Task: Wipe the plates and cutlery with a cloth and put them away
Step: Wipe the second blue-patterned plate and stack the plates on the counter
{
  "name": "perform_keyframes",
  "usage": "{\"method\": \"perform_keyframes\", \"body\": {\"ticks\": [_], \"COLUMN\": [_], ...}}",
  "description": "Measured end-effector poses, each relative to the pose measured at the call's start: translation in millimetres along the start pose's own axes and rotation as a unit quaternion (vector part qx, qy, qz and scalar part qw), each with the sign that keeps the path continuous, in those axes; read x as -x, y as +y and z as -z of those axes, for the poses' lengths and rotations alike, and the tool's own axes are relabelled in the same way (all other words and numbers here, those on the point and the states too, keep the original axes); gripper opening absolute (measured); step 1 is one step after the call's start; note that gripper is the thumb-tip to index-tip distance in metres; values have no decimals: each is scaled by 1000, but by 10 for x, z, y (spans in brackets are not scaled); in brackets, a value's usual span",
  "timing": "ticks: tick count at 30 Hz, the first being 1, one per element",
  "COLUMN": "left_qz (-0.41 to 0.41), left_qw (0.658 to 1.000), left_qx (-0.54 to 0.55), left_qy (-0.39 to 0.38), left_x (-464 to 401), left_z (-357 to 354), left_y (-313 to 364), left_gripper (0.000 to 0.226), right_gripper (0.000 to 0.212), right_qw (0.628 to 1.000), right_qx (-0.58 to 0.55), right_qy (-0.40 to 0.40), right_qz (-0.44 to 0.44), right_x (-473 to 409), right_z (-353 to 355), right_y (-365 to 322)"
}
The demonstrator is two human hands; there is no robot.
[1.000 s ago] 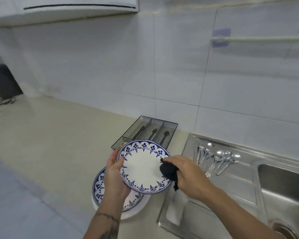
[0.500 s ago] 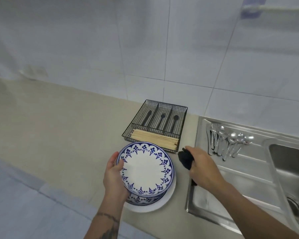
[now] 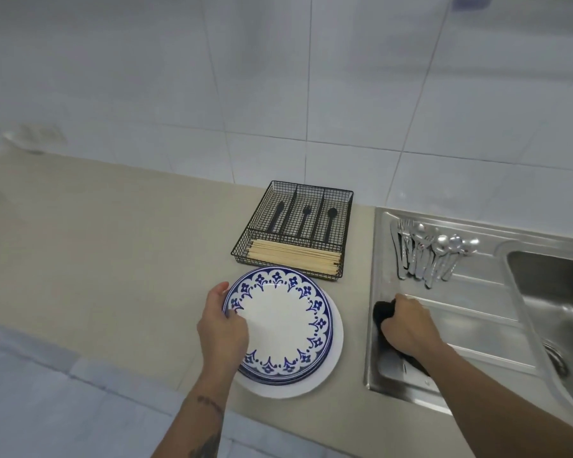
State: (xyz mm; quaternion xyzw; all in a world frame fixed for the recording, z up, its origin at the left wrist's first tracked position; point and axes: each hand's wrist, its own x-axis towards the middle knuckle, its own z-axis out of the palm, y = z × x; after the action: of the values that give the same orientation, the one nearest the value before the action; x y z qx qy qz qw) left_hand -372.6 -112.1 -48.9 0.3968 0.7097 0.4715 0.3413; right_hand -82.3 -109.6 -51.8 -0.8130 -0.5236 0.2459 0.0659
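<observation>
Beige bench (image 3: 113, 259) across the middle of the frame, white tiled wall (image 3: 278, 77) above it.

Stack of plates (image 3: 280, 325) at lower centre of the frame, flat on the bench, faces up. Top plate white in the centre with a blue patterned rim; similar blue rims visible beneath it; plain white larger plate (image 3: 336, 352) at the bottom, showing past the stack on the right and lower edges.

Left hand (image 3: 222, 328) on the left edge of the top plate: thumb over the rim, fingers curled at the edge, grasping the plate.

Right hand (image 3: 407, 325) at right of centre, clenched around a black cloth (image 3: 383, 312), resting on the left part of the steel drainboard (image 3: 477, 325). Cloth bunched, protruding to the left of the knuckles and again below the wrist.

Black wire cutlery tray (image 3: 295, 233) directly above the plates, just beside them. Three upper compartments, each with one black utensil, long axes running top to bottom of the frame, working ends toward the wall. Lower compartment with wooden chopsticks (image 3: 295, 256), long axis left to right.

Steel cutlery (image 3: 427, 252) in a loose pile at the upper part of the drainboard, right of the tray; heads toward the wall, handles fanned toward the lower frame. Exact count not discernible.

Sink basin (image 3: 553, 292) at the right edge of the frame.
</observation>
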Motion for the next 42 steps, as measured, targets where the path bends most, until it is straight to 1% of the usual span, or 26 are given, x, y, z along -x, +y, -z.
{"method": "perform_keyframes", "body": {"ticks": [2,3,6,8,11,12,15,17,19,22,25,27,30,33,37,42], "left_qz": [-18,-24,-42,-47,-31,-25,-22,-27,-13,25,38,42,56,74,96,100], "left_qw": [999,999,996,996,997,998,998,999,999,997,991,986,976,969,965,964], "left_qx": [-33,-45,-75,-72,-65,-63,-52,-33,5,56,98,125,176,207,220,216], "left_qy": [1,3,14,14,7,3,-15,-23,-32,-46,-83,-105,-110,-109,-109,-115], "left_x": [17,25,29,4,-39,-44,-39,-50,-97,-205,-287,-316,-313,-312,-325,-222], "left_z": [7,5,-20,-19,-2,9,41,62,84,119,131,115,89,65,59,48], "left_y": [-11,-18,-35,-68,-131,-156,-215,-224,-247,-310,-353,-381,-442,-488,-455,-363], "left_gripper": [62,63,65,63,62,62,58,49,41,32,32,34,36,34,39,39], "right_gripper": [37,42,55,62,56,54,48,45,42,40,42,43,42,44,45,44], "right_qw": [999,999,999,998,991,989,988,985,980,961,940,938,933,937,954,957], "right_qx": [18,32,45,2,-107,-124,-84,-99,-157,-270,-333,-335,-348,-338,-284,-269], "right_qy": [-32,-35,-4,16,15,19,59,60,43,-15,-53,-65,-73,-34,25,46], "right_qz": [-10,-7,22,52,77,80,112,126,113,65,46,53,63,78,96,101], "right_x": [23,46,93,94,111,118,152,153,144,148,136,131,153,156,206,330], "right_z": [5,16,14,-13,-54,-77,-149,-218,-290,-355,-409,-488,-657,-810,-904,-832], "right_y": [-4,-24,-113,-190,-356,-401,-502,-549,-594,-663,-701,-702,-715,-732,-721,-621]}}
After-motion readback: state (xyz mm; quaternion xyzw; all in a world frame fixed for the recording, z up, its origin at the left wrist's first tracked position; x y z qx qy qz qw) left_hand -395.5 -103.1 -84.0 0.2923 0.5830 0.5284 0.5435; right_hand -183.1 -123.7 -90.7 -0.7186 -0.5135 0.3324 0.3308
